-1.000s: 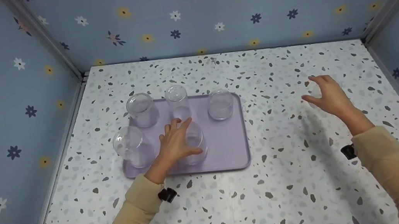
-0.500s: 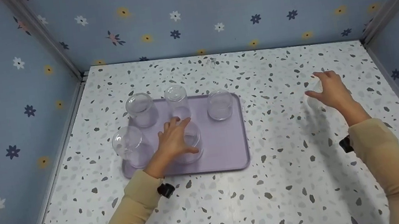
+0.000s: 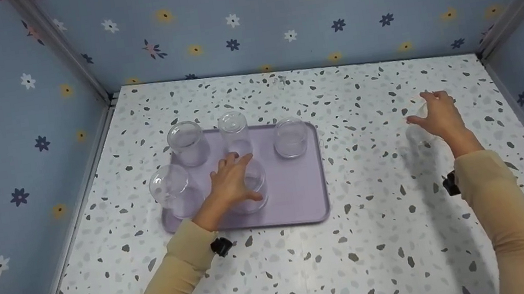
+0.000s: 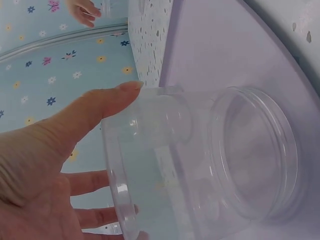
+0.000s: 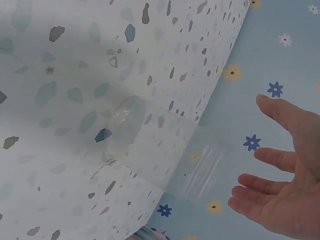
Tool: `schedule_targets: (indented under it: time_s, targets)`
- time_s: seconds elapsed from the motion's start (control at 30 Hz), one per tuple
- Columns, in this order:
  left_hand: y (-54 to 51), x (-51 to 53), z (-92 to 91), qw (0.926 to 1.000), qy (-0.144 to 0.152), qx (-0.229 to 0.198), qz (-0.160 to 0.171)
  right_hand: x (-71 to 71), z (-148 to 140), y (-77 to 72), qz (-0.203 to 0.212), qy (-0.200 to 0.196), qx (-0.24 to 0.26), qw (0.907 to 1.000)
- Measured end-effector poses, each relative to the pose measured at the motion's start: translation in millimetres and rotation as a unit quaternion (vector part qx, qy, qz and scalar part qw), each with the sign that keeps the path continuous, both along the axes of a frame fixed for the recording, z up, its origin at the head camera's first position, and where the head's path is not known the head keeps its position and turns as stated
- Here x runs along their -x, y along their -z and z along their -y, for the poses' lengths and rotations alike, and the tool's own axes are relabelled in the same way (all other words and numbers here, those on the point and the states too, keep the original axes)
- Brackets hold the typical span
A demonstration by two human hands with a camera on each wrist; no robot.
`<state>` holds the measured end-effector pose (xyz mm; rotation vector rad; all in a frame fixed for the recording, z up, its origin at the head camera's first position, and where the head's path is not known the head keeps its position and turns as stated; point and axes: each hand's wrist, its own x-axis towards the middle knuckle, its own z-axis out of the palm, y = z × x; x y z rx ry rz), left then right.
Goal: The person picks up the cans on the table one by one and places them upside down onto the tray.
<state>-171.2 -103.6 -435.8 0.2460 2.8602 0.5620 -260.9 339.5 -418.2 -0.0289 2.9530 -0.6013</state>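
My left hand [image 3: 231,182] holds a wide clear jar [image 4: 250,150] near the front middle of a lilac tray [image 3: 295,198]. In the left wrist view the thumb lies along one side of its upper end, with fingers on the other side. The jar's lower end meets the tray. At the table's right, my right hand [image 3: 443,114] is beside a clear container [image 5: 165,145] that stands on the table. The right wrist view shows its fingers spread and apart from that container, holding nothing. In the head view this container is faint and partly hidden.
Several clear jars share the tray: one at the front left [image 3: 173,192], one at the back left [image 3: 188,144], a narrow one at the back [image 3: 235,133] and a short one at the back right [image 3: 291,138]. Flower-patterned walls [image 3: 274,17] enclose the speckled table [image 3: 371,193].
My left hand and its jar have shifted slightly left on the tray. The right hand has moved right and a little farther back, away from its container.
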Motion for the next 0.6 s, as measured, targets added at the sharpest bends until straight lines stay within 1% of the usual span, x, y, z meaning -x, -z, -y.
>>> schedule_targets:
  time_s: [0.17,0.33,0.6]
  targets:
    - [-0.9,0.5,-0.6,1.0000,0.003,-0.002,-0.001,2.7,-4,4.9,0.004,0.017,-0.011,0.9998]
    - [-2.2,-0.5,-1.4,0.9999,0.008,0.011,-0.004,4.3,-11,10.7,0.005,0.032,-0.011,0.9994]
    - [-0.6,0.1,-2.7,0.9999,0.002,0.013,-0.001,8.2,-17,19.4,0.021,0.049,-0.003,0.9986]
